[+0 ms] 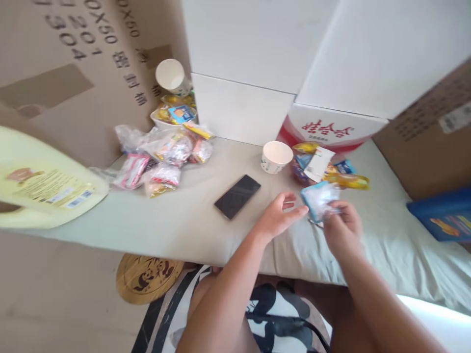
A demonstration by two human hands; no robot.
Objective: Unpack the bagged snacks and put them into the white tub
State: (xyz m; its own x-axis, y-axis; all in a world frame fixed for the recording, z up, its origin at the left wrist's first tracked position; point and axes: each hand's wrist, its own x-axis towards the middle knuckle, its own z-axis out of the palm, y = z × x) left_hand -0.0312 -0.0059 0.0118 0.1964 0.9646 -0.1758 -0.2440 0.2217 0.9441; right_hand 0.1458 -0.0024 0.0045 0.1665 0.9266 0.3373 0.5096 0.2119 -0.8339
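My right hand [342,223] grips a small clear plastic packet with a blue edge [319,198], slightly blurred, above the cloth. Just left of it is my left hand [280,214], its fingers apart and its thumb tip close to the packet; whether it touches I cannot tell. Behind the packet lies a pile of wrapped snacks, among them a white packet [319,164] and a yellow packet [348,181]. A paper cup [276,157] stands upright beside that pile. Left of my hands, a dark phone [237,196] rests flat.
At the left, bagged snacks [165,152] lie before a filled paper bowl [161,116] and another paper cup [171,76]. A pale yellow jug [47,184] stands at the far left, a blue package [441,215] at the right. Cardboard [91,98] and white boxes [239,108] line the back.
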